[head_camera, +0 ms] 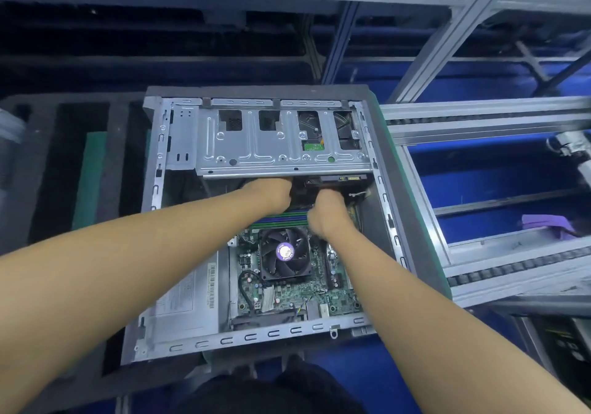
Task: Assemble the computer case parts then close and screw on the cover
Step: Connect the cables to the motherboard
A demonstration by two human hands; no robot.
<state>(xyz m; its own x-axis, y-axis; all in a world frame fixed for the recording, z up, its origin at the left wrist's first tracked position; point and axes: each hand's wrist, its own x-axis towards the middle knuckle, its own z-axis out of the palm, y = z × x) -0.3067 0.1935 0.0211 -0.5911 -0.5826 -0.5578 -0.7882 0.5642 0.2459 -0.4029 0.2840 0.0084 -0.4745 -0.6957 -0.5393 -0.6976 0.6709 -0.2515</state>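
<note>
An open grey computer case [153, 170] lies flat in front of me, its cover off. Inside sit a green motherboard [287, 298], a black CPU fan [284, 252] with a purple label, a silver power supply [182, 301] at the near left and a metal drive cage [256, 144] across the far end. Both my hands reach in under the near edge of the drive cage. My left hand [271, 194] and my right hand [329, 212] meet around a dark part [302, 191] there. Their fingers are hidden beneath the cage and behind the knuckles.
The case rests on a green-edged pallet [412, 221] over a conveyor. Aluminium rails [479, 119] and roller tracks run to the right above blue bins. Black foam trays [80, 173] lie to the left. A purple cloth [543, 223] sits at the right.
</note>
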